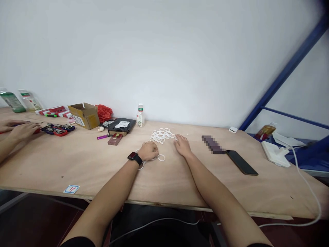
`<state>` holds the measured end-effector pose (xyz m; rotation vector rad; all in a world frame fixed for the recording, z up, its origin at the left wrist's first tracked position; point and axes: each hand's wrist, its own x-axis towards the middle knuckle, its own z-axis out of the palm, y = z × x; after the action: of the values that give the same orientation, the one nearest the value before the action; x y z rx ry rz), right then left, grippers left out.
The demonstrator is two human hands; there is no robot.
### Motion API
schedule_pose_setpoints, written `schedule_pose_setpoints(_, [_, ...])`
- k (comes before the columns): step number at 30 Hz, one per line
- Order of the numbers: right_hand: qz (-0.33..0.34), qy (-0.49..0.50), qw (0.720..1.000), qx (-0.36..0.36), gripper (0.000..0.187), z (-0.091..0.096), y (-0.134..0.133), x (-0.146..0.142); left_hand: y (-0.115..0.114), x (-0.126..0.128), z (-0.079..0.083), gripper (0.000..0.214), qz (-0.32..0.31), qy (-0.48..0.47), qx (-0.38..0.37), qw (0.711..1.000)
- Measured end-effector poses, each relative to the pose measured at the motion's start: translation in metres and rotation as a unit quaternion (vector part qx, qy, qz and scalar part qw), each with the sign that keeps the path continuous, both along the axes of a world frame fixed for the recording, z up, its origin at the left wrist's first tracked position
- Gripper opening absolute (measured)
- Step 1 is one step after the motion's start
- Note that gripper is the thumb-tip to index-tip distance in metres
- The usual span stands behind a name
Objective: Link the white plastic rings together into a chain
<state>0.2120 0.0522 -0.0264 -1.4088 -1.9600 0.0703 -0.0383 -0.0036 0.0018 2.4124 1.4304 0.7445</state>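
Resting low over the worktop (164, 185), the left grip (148, 151) had its fingers curled together, though whether they were clamped on anything could not be told. One white ring (161, 160) lay flat just beside it, and a few more, partly hidden, showed under and around the hand and wrist, which wore one black smartwatch (135, 157). The right grip (182, 145) had its fingertips at the right edge of one pile of white rings (161, 136); whether they pinched one could not be told. The pile, near both hands, held over a dozen rings, too overlapped for an exact count. Behind it stood one bottle (140, 117) by the wall. To the right lay one phone (242, 162) and, touching or nearly so, one pixelated dark object (212, 144). To the left were one reddish pack (115, 139), one purple lighter (103, 137), one black parcel (130, 124), one open cardboard box (90, 119) and one red bag (104, 113). Farther left, a co-worker's two hands (25, 131) were beside several red and blue items (58, 130), with two bottles (12, 102) behind.
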Motion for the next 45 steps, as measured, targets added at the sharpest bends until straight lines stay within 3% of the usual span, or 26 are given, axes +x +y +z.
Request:
schedule_pose_setpoints(3, [-0.051, -0.061, 0.994, -0.07, 0.035, -0.01, 0.01, 0.013, -0.002, 0.003, -0.003, 0.011, -0.01, 0.025, -0.008, 1.0])
schedule_pose_setpoints(5, [-0.043, -0.078, 0.992, -0.091, 0.031, -0.011, 0.009, 0.013, -0.004, 0.007, -0.004, 0.012, -0.022, 0.029, -0.007, 0.999])
schedule_pose_setpoints(11, [0.08, -0.041, 0.993, -0.078, 0.017, -0.001, -0.009, -0.003, -0.013, 0.019, -0.008, 0.039, -0.085, 0.018, 0.027, 0.996])
schedule_pose_setpoints(15, [0.158, 0.01, 0.984, -0.085, 0.014, 0.007, -0.021, -0.013, -0.019, 0.025, -0.006, 0.038, -0.117, 0.044, 0.017, 0.992])
schedule_pose_setpoints(19, [0.166, 0.069, 0.979, -0.093, 0.013, 0.015, -0.03, -0.021, -0.019, 0.022, -0.001, 0.029, -0.102, 0.056, 0.008, 0.993])
schedule_pose_setpoints(24, [0.159, 0.085, 0.978, -0.103, 0.013, 0.022, -0.041, -0.028, -0.01, 0.015, 0.001, 0.031, -0.023, 0.013, 0.025, 0.999])
schedule_pose_setpoints(26, [0.19, 0.151, 0.963, -0.114, 0.02, 0.023, -0.046, -0.034, -0.005, 0.015, -0.002, 0.032, -0.003, -0.04, 0.03, 0.999])
schedule_pose_setpoints(29, [0.225, 0.251, 0.929, -0.15, 0.051, 0.023, -0.052, -0.044, -0.001, 0.017, -0.005, 0.034, -0.003, -0.135, 0.03, 0.99])
schedule_pose_setpoints(31, [0.224, 0.276, 0.92, -0.163, 0.059, 0.023, -0.054, -0.049, 0.0, 0.018, -0.006, 0.034, -0.013, -0.159, 0.031, 0.987])
schedule_pose_setpoints(35, [0.194, 0.193, 0.95, -0.149, 0.037, 0.025, -0.054, -0.048, -0.003, 0.017, -0.003, 0.027, -0.022, -0.079, 0.037, 0.996])
schedule_pose_setpoints(37, [0.211, 0.136, 0.954, -0.161, 0.029, 0.027, -0.053, -0.042, -0.005, 0.015, -0.001, 0.025, -0.03, -0.037, 0.03, 0.998])
schedule_pose_setpoints(42, [0.319, 0.035, 0.925, -0.201, 0.033, 0.033, -0.054, -0.029, -0.009, 0.011, 0.005, 0.026, -0.01, 0.005, 0.015, 1.0])
schedule_pose_setpoints(45, [0.366, 0.009, 0.906, -0.215, 0.024, 0.032, -0.053, -0.029, -0.011, 0.011, 0.007, 0.027, -0.007, -0.009, 0.008, 1.0])
